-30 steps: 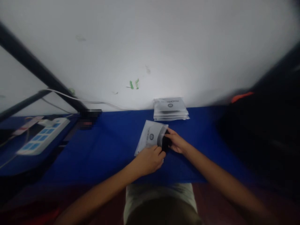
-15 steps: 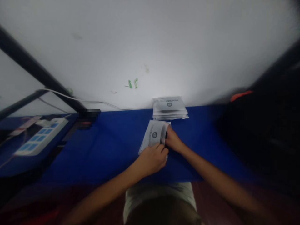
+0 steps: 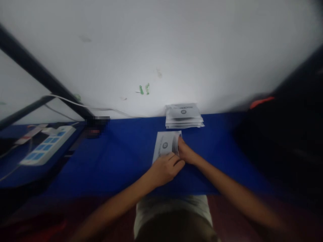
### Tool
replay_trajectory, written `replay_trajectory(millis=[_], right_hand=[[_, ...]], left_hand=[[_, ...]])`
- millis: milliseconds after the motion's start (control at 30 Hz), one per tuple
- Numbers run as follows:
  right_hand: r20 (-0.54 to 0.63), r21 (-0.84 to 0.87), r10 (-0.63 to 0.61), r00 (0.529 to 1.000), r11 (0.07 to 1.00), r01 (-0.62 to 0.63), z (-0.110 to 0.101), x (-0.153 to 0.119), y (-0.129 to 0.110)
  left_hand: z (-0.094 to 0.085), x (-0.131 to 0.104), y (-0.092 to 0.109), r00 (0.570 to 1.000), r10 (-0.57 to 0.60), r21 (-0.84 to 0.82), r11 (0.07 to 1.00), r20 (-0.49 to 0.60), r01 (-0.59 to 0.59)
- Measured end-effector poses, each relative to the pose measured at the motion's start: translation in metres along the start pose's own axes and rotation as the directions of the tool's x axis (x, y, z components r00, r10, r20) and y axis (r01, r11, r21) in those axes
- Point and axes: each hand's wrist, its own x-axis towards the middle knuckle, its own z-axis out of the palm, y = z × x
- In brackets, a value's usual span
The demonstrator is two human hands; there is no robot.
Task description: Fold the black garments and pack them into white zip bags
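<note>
A frosted white plastic bag [image 3: 166, 144] with a round dark logo and printed lettering lies slanted over the blue table. My left hand [image 3: 168, 168] is closed on its near edge, thumb and fingers together at the corner by the bag's right end. At that right end my right hand [image 3: 185, 151] reaches against the opening, its fingers hidden in or behind the plastic. A greyish band shows through the bag beside those fingers; what it is cannot be made out. Behind it rests a stack of similar printed bags [image 3: 183, 117].
The blue-covered table [image 3: 121, 151] meets a white wall [image 3: 202, 50]. A power strip [image 3: 47, 146] with blue sockets lies at the left, near a dark frame post [image 3: 47, 70]. A white cable [image 3: 101, 108] runs along the wall. A dark mass [image 3: 285, 144] stands at the right.
The bag has turned slightly more upright and moved a little towards me. My left hand has shifted slightly right along its near edge. My right hand stays at the opening.
</note>
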Motion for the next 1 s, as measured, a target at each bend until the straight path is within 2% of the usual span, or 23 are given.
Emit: replay_trajectory(millis=[100,200,233,300,333,400,500,567,633,700,767,833,900,1000], right_hand=[[0.022,0.001,-0.009,1.000,1.000,0.009,-0.001,0.001,-0.001],[0.047,0.201,0.146,0.988,0.968,-0.152,-0.005,0.002,-0.003],[0.047,0.260,0.211,0.976,0.941,-0.216,-0.006,0.002,-0.003],[0.053,0.332,0.318,0.946,0.888,-0.317,-0.008,0.002,-0.003],[0.064,0.348,0.351,0.934,0.870,-0.351,-0.008,0.002,-0.002],[0.095,0.380,0.371,0.924,0.844,-0.378,-0.008,0.002,-0.002],[0.087,0.469,0.346,0.934,0.813,-0.344,-0.008,0.002,-0.005],[0.042,0.546,0.332,0.942,0.782,-0.300,-0.009,0.003,-0.009],[-0.021,0.616,0.331,0.943,0.747,-0.249,-0.010,0.003,-0.013],[-0.073,0.676,0.331,0.941,0.710,-0.197,-0.012,0.002,-0.016],[-0.061,0.712,0.319,0.946,0.678,-0.183,-0.012,0.001,-0.017],[0.005,0.720,0.311,0.950,0.659,-0.219,-0.011,0.001,-0.016],[0.074,0.708,0.326,0.942,0.648,-0.280,-0.010,0.000,-0.013],[0.136,0.689,0.368,0.920,0.631,-0.355,-0.009,-0.002,-0.010]], left_hand=[[0.002,-0.001,-0.001,0.999,0.014,-0.066,0.998,-0.032,-0.016],[-0.002,-0.001,-0.011,0.999,-0.017,-0.191,0.982,-0.051,0.007],[-0.004,-0.001,-0.018,0.996,-0.059,-0.222,0.974,-0.061,0.045],[-0.005,-0.001,-0.039,0.970,-0.227,-0.255,0.946,-0.085,0.199],[-0.004,0.000,-0.052,0.935,-0.343,-0.267,0.913,-0.087,0.309],[0.000,0.000,-0.079,0.821,-0.569,-0.288,0.796,-0.056,0.532],[0.010,0.001,-0.111,0.654,-0.757,-0.353,0.613,-0.005,0.707],[0.016,0.001,-0.119,0.548,-0.836,-0.478,0.497,-0.038,0.725],[0.022,0.001,-0.116,0.445,-0.894,-0.648,0.366,-0.047,0.668],[0.026,0.002,-0.107,0.387,-0.921,-0.808,0.193,0.046,0.557],[0.029,0.003,-0.096,0.391,-0.895,-0.895,-0.017,0.212,0.447],[0.030,0.005,-0.089,0.443,-0.829,-0.906,-0.166,0.342,0.390],[0.029,0.005,-0.084,0.501,-0.787,-0.909,-0.178,0.361,0.377],[0.025,0.004,-0.082,0.552,-0.783,-0.923,-0.072,0.287,0.377]])
